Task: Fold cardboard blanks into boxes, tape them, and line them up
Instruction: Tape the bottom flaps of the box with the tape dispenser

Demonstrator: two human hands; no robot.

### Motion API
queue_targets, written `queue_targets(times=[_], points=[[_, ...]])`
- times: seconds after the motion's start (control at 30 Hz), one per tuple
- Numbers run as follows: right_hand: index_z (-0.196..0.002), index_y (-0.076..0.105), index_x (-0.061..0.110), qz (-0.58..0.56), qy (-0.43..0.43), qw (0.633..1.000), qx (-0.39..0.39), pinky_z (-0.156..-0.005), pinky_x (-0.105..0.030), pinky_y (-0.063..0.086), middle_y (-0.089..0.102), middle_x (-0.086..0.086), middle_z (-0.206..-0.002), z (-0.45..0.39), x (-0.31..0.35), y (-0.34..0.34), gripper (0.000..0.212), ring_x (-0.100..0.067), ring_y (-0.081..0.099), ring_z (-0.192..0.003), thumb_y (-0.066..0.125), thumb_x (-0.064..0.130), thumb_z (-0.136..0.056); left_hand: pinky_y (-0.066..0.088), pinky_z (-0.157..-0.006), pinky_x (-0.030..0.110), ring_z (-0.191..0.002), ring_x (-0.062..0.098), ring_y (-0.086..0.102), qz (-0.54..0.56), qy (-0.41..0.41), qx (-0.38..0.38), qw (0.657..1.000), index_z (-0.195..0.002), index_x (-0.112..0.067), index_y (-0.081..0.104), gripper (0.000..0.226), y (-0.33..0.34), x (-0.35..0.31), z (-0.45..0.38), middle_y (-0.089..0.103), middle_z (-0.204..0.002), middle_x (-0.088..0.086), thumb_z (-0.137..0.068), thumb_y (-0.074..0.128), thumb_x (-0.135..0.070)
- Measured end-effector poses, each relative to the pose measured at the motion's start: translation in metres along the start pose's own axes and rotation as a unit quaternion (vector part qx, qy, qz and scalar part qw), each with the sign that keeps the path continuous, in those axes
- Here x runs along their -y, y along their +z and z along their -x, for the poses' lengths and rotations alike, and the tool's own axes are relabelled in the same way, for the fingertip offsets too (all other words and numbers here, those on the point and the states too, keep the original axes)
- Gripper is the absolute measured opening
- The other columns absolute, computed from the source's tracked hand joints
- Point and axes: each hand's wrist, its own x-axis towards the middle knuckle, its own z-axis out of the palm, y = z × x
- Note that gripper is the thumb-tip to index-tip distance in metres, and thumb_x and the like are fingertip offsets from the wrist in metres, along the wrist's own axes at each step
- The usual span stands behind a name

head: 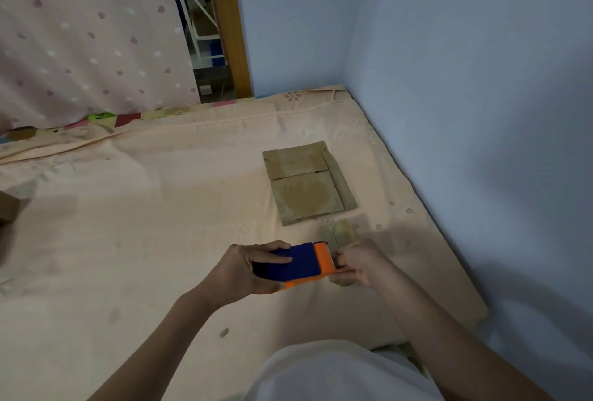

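A blue and orange tape dispenser (298, 264) is held above the bed, low in the middle of the head view. My left hand (253, 267) grips its blue body. My right hand (359, 264) pinches the tape end at the orange cutter, and a strip of brown tape (341, 234) stands up behind it. A flat cardboard blank (308, 182) lies on the sheet beyond the hands, near the wall.
The peach bed sheet (144, 224) covers the mattress. A blue wall (465, 80) runs along the right side and meets the bed. A brown cardboard piece (8, 208) shows at the left edge. A dotted pink curtain (90, 31) hangs at the far left.
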Motion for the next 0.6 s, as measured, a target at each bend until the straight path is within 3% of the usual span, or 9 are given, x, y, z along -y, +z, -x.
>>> queue_targets(times=[0.1,0.23,0.33,0.47,0.6], points=[[-0.086,0.068,-0.004,0.01,-0.012,1.0,-0.023,-0.07,-0.046,0.063,0.073,-0.021,-0.088,0.003,-0.001,-0.004,0.011,-0.031,0.075,-0.076,0.063,-0.013,-0.089,0.057,-0.082,0.021,-0.122,-0.001,0.055,0.003,0.007,-0.001,1.0,-0.11,-0.02,0.077,0.044,0.004,-0.001,0.001,0.064,-0.125,-0.021,-0.071,0.086,0.0],[-0.091,0.071,-0.008,0.034,-0.049,0.997,-0.053,-0.062,-0.031,0.062,0.075,-0.02,-0.085,0.008,-0.003,-0.022,0.004,-0.025,0.075,-0.072,0.069,-0.007,-0.088,0.058,-0.083,0.024,-0.123,0.001,0.055,0.025,-0.009,-0.007,1.0,-0.106,-0.022,0.078,0.044,0.005,0.008,0.012,0.065,-0.125,-0.02,-0.069,0.087,0.0],[-0.09,0.07,-0.009,0.039,-0.057,0.996,-0.057,-0.064,-0.032,0.063,0.075,-0.019,-0.083,0.008,-0.005,-0.025,0.004,-0.024,0.075,-0.07,0.071,-0.006,-0.087,0.057,-0.085,0.023,-0.124,0.0,0.055,0.042,-0.02,-0.012,0.999,-0.105,-0.024,0.079,0.046,0.005,0.015,0.017,0.065,-0.125,-0.02,-0.067,0.088,-0.001],[-0.091,0.068,-0.011,0.047,-0.051,0.995,-0.075,-0.053,-0.028,0.059,0.074,-0.019,-0.076,0.004,-0.01,-0.026,0.007,-0.025,0.074,-0.062,0.069,-0.008,-0.085,0.055,-0.089,0.021,-0.124,0.001,0.056,0.044,0.001,-0.006,0.999,-0.107,-0.02,0.078,0.047,0.016,0.021,0.017,0.065,-0.125,-0.019,-0.067,0.088,0.002],[-0.086,0.067,-0.011,0.068,-0.035,0.992,-0.103,-0.059,-0.034,0.062,0.072,-0.019,-0.07,0.0,-0.013,-0.031,0.006,-0.027,0.073,-0.058,0.071,-0.008,-0.083,0.055,-0.091,0.023,-0.124,0.002,0.056,0.048,0.01,-0.013,0.999,-0.107,-0.021,0.078,0.047,0.026,0.025,0.018,0.066,-0.127,-0.016,-0.067,0.088,0.001]])
